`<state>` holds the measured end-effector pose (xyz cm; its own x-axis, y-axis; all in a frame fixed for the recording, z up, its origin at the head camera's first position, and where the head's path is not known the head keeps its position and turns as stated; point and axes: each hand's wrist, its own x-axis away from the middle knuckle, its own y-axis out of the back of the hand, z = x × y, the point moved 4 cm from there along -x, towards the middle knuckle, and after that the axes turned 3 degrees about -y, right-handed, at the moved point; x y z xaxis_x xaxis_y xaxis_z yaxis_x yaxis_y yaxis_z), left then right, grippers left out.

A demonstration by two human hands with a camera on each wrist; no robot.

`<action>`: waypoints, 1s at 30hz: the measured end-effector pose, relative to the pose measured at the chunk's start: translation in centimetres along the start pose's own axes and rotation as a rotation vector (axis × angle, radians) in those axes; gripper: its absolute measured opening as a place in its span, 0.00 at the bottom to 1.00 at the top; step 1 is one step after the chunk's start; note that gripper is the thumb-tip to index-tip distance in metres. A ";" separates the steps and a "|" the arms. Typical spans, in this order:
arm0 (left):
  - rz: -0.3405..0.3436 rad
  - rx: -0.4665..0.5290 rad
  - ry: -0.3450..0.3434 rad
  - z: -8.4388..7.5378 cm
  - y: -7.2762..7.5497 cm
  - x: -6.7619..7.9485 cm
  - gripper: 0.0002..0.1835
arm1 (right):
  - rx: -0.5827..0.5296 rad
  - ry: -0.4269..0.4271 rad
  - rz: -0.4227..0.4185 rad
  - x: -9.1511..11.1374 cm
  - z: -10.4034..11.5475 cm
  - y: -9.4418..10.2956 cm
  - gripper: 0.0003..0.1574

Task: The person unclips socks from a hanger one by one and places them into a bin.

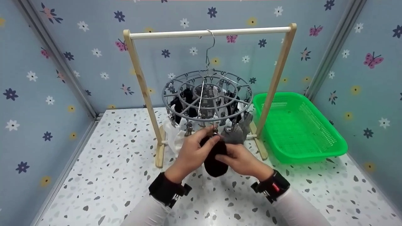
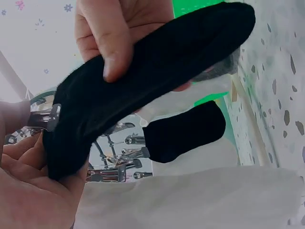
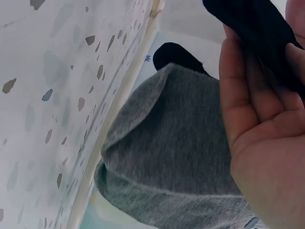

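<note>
Head view, black sock: the sock (image 1: 214, 168) lies between the two hands, upper end at the left hand, rounded end hanging free below both.
Head view, left hand: nearly closed; this hand (image 1: 195, 150) pinches the sock's upper end, thumb in front, just beside a metal clip (image 1: 215, 130).
Head view, right hand: partly closed; this hand (image 1: 242, 158) pinches the sock's middle, thumb across its near face.
Head view, surroundings: round hanger (image 1: 205, 120) above and beyond the hands; green basket (image 1: 306, 158) on the table (image 1: 125, 175), to the right of the right hand.
Left wrist view, sock handling: judged light, soft and limp, neither slippery nor fragile; the slack fabric probably needs two holds, one close to the clip, one along the body.
Left wrist view, clip contact: clip at the sock's edge beside the left thumb; whether it has closed on the fabric cannot be told.
Left wrist view, beyond the hands: a second black sock (image 2: 187, 131) hangs at another clip.
Right wrist view, right hand: fingers extended behind the sock, thumb tip on its front; a light pinch.
Right wrist view, neighbour: grey sock (image 3: 176, 138) just beside the right hand's fingers; contact uncertain.
</note>
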<state>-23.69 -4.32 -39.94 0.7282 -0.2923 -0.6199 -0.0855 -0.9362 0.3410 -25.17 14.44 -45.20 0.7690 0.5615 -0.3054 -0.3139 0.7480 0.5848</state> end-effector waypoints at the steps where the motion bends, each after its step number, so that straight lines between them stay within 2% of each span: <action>1: -0.003 0.016 -0.002 0.0 0.0 0.0 0.21 | -0.010 -0.007 -0.003 0.0 0.0 0.1 0.09; 5: -0.015 0.070 0.005 0.0 0.2 0.0 0.18 | -0.041 -0.013 -0.016 0.1 0.1 0.2 0.10; 12: -0.018 0.207 0.086 0.1 0.2 -0.3 0.16 | -0.048 0.026 -0.036 0.0 0.5 0.7 0.09; 16: -0.039 0.229 0.093 0.2 0.3 -0.2 0.16 | -0.049 0.033 -0.024 -0.1 0.5 0.5 0.09; 21: -0.055 0.219 0.103 0.3 0.3 0.0 0.15 | -0.053 0.042 -0.012 0.1 0.4 0.6 0.09; 30: -0.151 0.099 0.039 0.2 0.8 0.0 0.13 | -0.066 0.038 0.015 0.2 0.6 1.1 0.09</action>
<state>-23.87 -5.09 -39.81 0.7633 -0.1409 -0.6305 -0.0379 -0.9840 0.1740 -25.00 15.20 -44.14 0.7427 0.5851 -0.3256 -0.3623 0.7601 0.5395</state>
